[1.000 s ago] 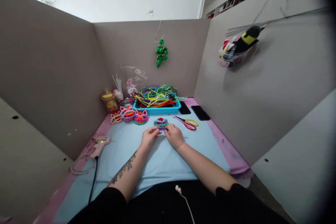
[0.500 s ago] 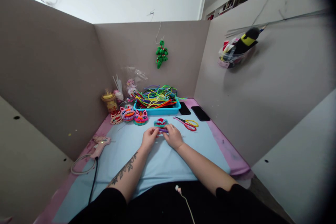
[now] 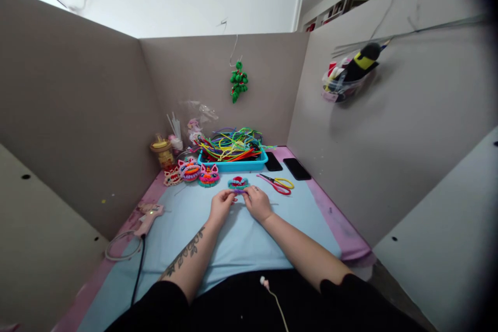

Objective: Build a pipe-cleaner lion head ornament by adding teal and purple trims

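Observation:
Between my two hands a short purple pipe cleaner piece (image 3: pixel 239 191) lies level over the blue cloth. My left hand (image 3: pixel 221 205) pinches its left end, and my right hand (image 3: pixel 257 203) pinches its right end. Just beyond my fingertips sits a small teal and red pipe cleaner face (image 3: pixel 238 182). Several finished fuzzy animal faces stand farther left, among them a pink and orange one (image 3: pixel 209 175) with pointed ears. Scissors (image 3: pixel 280 185) with one red and one yellow handle lie to the right of my right hand.
A blue tray (image 3: pixel 233 167) piled with colourful pipe cleaners stands at the back. Two dark phones (image 3: pixel 296 168) lie right of it. A pink glue gun (image 3: pixel 149 218) with a cable rests at left, near a lidded cup (image 3: pixel 163 153). Grey panels enclose the table.
The purple piece looks thinner between my fingers, and my fingertips have shifted slightly. Both hands stay in nearly the same spot. The view has tilted a little.

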A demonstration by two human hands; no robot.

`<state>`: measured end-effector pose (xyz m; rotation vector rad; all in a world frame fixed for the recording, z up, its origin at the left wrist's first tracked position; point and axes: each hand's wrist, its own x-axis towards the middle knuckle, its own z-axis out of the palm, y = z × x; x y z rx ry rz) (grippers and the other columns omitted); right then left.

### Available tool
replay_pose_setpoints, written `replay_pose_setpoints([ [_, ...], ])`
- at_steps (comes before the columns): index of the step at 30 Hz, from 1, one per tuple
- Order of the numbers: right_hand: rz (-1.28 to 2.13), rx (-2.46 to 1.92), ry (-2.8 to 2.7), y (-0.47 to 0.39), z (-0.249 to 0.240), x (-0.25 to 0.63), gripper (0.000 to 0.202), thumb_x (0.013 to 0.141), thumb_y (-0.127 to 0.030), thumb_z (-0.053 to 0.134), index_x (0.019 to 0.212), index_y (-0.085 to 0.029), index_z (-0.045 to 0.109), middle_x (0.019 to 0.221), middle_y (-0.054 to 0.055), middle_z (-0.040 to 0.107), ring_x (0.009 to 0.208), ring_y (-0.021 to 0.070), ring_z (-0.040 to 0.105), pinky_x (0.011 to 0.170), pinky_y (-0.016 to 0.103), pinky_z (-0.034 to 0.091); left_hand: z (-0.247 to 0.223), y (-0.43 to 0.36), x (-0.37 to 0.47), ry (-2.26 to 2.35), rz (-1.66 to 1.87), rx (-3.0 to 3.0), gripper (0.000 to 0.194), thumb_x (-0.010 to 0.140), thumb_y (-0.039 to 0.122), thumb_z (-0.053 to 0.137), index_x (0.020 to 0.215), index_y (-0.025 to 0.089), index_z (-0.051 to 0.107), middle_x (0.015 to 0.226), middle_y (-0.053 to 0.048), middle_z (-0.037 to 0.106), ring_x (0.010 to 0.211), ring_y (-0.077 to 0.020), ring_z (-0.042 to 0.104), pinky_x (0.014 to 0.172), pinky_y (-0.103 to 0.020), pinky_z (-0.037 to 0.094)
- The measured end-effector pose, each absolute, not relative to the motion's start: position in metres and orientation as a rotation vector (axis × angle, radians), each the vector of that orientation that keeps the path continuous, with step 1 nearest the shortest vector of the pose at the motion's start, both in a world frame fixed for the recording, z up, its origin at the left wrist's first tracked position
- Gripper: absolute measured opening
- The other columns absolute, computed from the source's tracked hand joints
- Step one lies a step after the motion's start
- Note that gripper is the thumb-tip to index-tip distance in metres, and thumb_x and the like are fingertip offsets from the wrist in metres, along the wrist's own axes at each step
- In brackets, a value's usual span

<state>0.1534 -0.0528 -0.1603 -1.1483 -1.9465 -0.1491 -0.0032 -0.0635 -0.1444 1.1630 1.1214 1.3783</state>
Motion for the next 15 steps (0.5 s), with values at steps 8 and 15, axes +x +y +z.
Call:
replay_pose_setpoints([
  [8,-0.189,-1.178,-1.907,-0.0541,-0.1593,0.1527,0.011,0.087,-0.021,0.048,0.084,-0.018,0.058,0.080,0.007,0.060,0.076,0.0198,0.056,0.070,0.029,0.043,-0.1395,-0.0670,-0.0025,1.121,1.359,1.158,0.029,0.064,0.033,0.070,0.084,0.012,0.069,0.068,-0.005,0.071,0.063,-0.0162,0.066,0.056,-0.023,0.048],
  [15,-0.219,-1.203,-1.917,-0.0526,-0.1607,0.1533,0.008,0.083,-0.018,0.050,0.078,-0.018,0.056,0.079,0.006,0.059,0.077,0.0201,0.054,0.068,0.029,0.042,-0.1405,-0.0672,-0.0033,1.112,1.359,1.177,0.035,0.061,0.035,0.074,0.086,0.011,0.069,0.069,-0.006,0.072,0.067,-0.0191,0.068,0.059,-0.026,0.050],
])
